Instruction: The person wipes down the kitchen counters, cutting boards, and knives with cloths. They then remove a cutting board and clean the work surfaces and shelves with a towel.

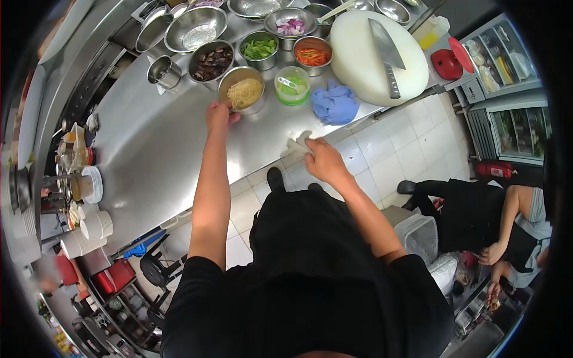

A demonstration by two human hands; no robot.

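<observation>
My left hand (pixel 221 115) is closed on the near left rim of a round metal container (pixel 258 107), which stands on the steel counter. Pale yellow strands (pixel 245 93) that look like noodles lie in it. My right hand (pixel 327 161) grips a greyish-white cloth (pixel 296 145) at the counter's front edge, slightly blurred. Beyond it are a crumpled blue cloth (pixel 335 104) and a clear tub with a green base (pixel 292 86). Nearby stand metal containers of dark brown pieces (pixel 212 63), sliced green vegetable (pixel 259 49) and orange-red strips (pixel 313 56).
A cleaver (pixel 388 56) lies on a thick round white cutting board (pixel 358 65) at the right. A metal bowl of chopped purple onion (pixel 291 27) stands behind. White bowls (pixel 86 234) are stacked at the left. Another person (pixel 477 215) is at the lower right, near a grey bin (pixel 416 232).
</observation>
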